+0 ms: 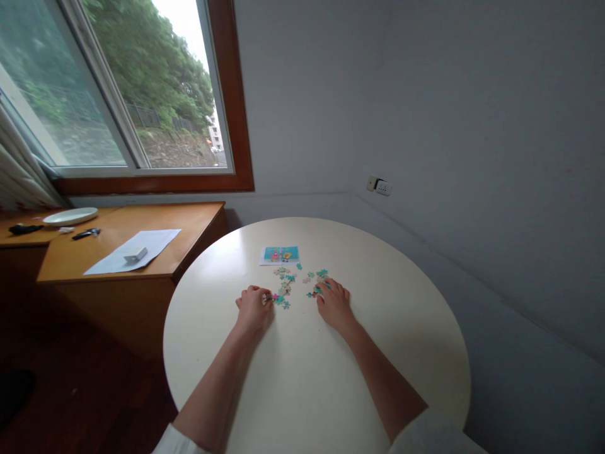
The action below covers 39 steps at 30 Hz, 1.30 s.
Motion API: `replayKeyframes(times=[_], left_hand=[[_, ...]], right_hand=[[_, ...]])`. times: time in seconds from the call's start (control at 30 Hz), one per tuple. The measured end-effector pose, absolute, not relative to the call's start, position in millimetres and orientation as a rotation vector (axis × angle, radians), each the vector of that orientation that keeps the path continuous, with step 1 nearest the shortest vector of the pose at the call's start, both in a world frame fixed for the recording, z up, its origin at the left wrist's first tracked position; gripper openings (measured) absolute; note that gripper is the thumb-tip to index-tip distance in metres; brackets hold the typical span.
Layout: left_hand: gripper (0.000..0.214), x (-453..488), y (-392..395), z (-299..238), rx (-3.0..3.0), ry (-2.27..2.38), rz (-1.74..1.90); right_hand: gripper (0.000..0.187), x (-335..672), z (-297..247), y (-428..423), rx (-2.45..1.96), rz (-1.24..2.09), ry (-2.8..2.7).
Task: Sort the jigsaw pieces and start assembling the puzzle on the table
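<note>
Small jigsaw puzzle pieces [285, 288], teal, cream and pink, lie loose in a cluster on the round white table [293, 366]. At the cluster's left edge is my left hand [254, 307], its fingers curled in, with a puzzle piece [266, 298] at the thumb and fingertips. My right hand [335, 302] rests on the right side, palm down with the fingers apart, over more pieces [312, 294]; its fingers partly cover them. Just beyond the pieces lies a printed picture card [280, 255] with cartoon figures on a teal ground.
To the left stands a wooden desk [142, 217] with a paper sheet [154, 243], a small white box [135, 255], a white plate [70, 216] and dark small items. Behind are a window [155, 94] and a wall with a power socket [383, 187].
</note>
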<state>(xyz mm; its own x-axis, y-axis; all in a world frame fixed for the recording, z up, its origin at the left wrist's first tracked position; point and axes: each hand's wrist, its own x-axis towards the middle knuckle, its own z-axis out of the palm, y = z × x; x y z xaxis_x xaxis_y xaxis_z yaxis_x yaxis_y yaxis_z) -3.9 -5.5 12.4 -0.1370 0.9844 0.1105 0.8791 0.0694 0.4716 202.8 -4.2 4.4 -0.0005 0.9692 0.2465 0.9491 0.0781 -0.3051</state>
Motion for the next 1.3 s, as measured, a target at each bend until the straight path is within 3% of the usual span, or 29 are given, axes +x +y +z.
replayKeyframes(times=[1.3], left_hand=[[0.016, -2, -9, 21, 1.828, 2.064, 0.783]], right_hand=[[0.029, 202, 6, -6, -1.922, 0.069, -1.996]])
